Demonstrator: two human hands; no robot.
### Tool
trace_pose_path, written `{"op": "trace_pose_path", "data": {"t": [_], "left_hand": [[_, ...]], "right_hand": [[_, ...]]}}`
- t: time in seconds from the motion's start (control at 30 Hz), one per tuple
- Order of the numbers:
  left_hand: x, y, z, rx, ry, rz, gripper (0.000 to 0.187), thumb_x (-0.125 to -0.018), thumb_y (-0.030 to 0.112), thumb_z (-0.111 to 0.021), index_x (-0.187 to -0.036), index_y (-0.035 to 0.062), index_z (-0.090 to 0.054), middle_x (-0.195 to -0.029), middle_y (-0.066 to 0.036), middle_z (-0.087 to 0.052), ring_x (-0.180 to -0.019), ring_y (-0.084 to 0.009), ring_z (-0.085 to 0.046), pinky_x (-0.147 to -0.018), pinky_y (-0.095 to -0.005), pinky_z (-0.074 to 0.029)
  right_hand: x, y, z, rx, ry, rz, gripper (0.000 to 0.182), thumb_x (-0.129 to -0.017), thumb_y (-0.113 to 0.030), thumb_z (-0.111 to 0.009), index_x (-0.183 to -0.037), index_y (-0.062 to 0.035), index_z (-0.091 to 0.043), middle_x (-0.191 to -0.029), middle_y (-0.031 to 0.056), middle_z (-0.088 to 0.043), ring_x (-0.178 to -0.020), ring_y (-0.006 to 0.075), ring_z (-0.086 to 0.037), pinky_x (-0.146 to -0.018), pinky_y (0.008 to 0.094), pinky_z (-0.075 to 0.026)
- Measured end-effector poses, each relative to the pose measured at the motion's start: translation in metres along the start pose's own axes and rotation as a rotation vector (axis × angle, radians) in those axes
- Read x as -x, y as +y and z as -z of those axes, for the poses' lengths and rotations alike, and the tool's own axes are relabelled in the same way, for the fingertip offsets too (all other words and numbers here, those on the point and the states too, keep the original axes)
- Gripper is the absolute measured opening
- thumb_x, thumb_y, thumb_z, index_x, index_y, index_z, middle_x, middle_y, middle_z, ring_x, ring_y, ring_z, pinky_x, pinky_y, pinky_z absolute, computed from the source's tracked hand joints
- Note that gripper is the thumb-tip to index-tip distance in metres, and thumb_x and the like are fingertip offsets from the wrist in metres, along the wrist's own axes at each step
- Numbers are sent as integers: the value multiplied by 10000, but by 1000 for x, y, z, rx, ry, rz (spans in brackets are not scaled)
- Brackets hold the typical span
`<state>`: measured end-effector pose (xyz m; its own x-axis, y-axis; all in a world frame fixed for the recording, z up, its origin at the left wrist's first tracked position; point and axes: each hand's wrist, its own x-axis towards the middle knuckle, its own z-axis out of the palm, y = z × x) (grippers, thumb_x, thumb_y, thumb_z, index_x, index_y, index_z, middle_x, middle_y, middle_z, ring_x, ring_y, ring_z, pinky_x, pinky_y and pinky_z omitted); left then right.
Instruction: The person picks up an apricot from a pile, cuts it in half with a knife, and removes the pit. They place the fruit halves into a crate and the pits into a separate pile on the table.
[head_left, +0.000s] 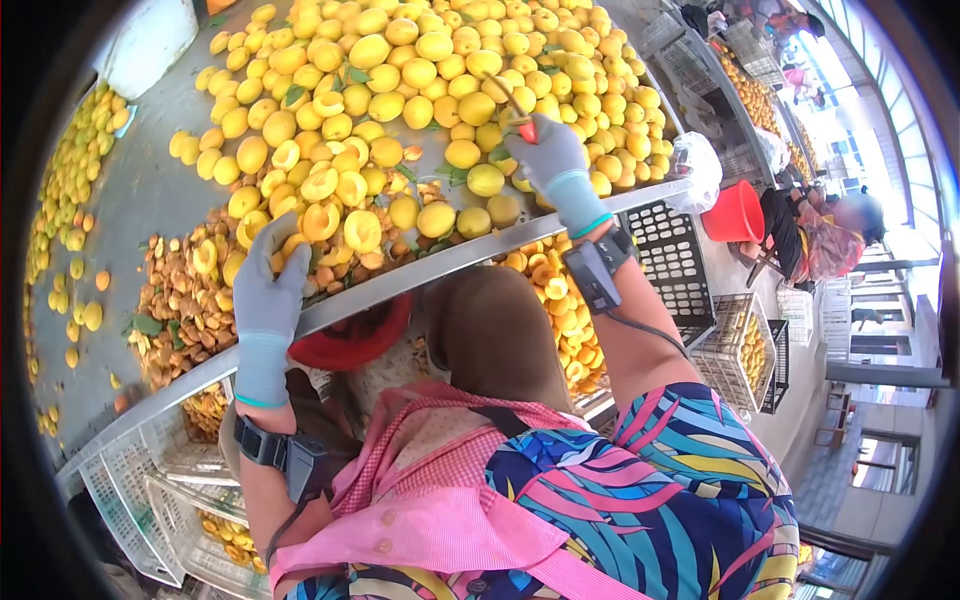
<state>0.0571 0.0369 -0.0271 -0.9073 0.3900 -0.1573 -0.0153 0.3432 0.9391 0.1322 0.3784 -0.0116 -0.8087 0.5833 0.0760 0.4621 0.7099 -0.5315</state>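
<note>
My left hand point(268, 285), in a grey glove, rests with curled fingers on the metal table's front edge point(420, 275), touching halved apricots point(340, 215) and pits point(185, 300). My right hand point(550, 165), also gloved, grips a small red-handled knife point(522, 118) among whole yellow apricots point(430, 60) piled across the table. Both wrists carry black strapped devices with cables. A pink and patterned sleeve covers my arms below.
White plastic crates point(150, 490) with apricot halves sit under the table. A black crate point(675, 265) and more halves point(560, 310) lie at right. A red bucket point(735, 212) and a seated person point(810, 235) are further right. Loose apricots point(75, 170) lie left.
</note>
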Motion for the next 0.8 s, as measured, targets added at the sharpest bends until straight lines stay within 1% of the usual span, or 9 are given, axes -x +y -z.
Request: {"op": "trace_pose_path", "data": {"t": [0.03,0.13,0.17,0.2,0.3,0.4,0.57,0.7,0.8], "left_hand": [[2,-1,3,46,1,13,368,-892,79,-562,-1257,61,-515,-1120,-60,-591,-848,-78,-584,-613,-205,-525],[8,-1,8,113,9,50,401,-895,79,-557,-1290,63,-493,-1168,-63,-579,-839,-86,-595,-601,-212,-531],[10,-2,10,118,-3,45,404,-895,85,-560,-1292,64,-492,-1165,-65,-580,-833,-86,-595,-599,-213,-531],[12,-2,13,122,-14,39,406,-895,91,-562,-1294,66,-491,-1163,-68,-581,-828,-86,-596,-597,-215,-531],[18,-6,18,133,-8,29,398,-897,121,-572,-1282,57,-495,-1166,-68,-584,-810,-89,-598,-589,-218,-529],[20,-14,21,153,-10,13,385,-901,127,-569,-1271,48,-497,-1138,-56,-597,-782,-91,-598,-594,-220,-526],[26,-16,21,122,69,-108,377,-895,114,-576,-1259,39,-511,-1091,-66,-607,-778,-74,-582,-626,-210,-517],[29,-27,21,191,163,-201,326,-890,116,-586,-1206,36,-564,-1019,-58,-630,-709,-75,-582,-640,-213,-490],[35,-21,35,148,251,-167,317,-896,138,-585,-1196,36,-573,-973,-50,-642,-705,-77,-591,-655,-217,-492]], "right_hand": [[5,-1,3,2,-9,5,257,-807,-244,-630,-960,-37,-621,-717,88,-642,-561,185,-627,-551,308,-493],[25,-18,18,-403,-20,-47,252,-763,-227,-677,-891,-19,-615,-661,76,-617,-578,178,-617,-547,307,-477],[36,-31,27,-563,-39,-105,215,-776,-165,-682,-901,-6,-607,-676,30,-612,-519,91,-577,-458,236,-441],[43,-37,31,-558,-43,-94,215,-776,-165,-682,-901,-6,-607,-676,30,-612,-519,91,-577,-458,236,-441],[57,-47,46,-807,-114,-103,184,-820,-129,-649,-942,-9,-581,-726,31,-624,-476,72,-559,-382,199,-408],[69,-60,61,-813,-122,-97,179,-826,-125,-643,-954,-18,-577,-735,33,-628,-480,75,-561,-383,196,-410],[81,-67,68,-790,-109,-121,200,-828,-131,-651,-975,-18,-574,-739,40,-634,-477,78,-557,-381,189,-406],[102,-84,50,-807,-306,-134,212,-830,-138,-651,-977,-6,-576,-747,49,-636,-473,83,-555,-381,195,-408],[127,-101,27,-767,-476,-134,208,-834,-130,-629,-986,4,-581,-751,50,-629,-478,82,-552,-382,192,-405]]}}
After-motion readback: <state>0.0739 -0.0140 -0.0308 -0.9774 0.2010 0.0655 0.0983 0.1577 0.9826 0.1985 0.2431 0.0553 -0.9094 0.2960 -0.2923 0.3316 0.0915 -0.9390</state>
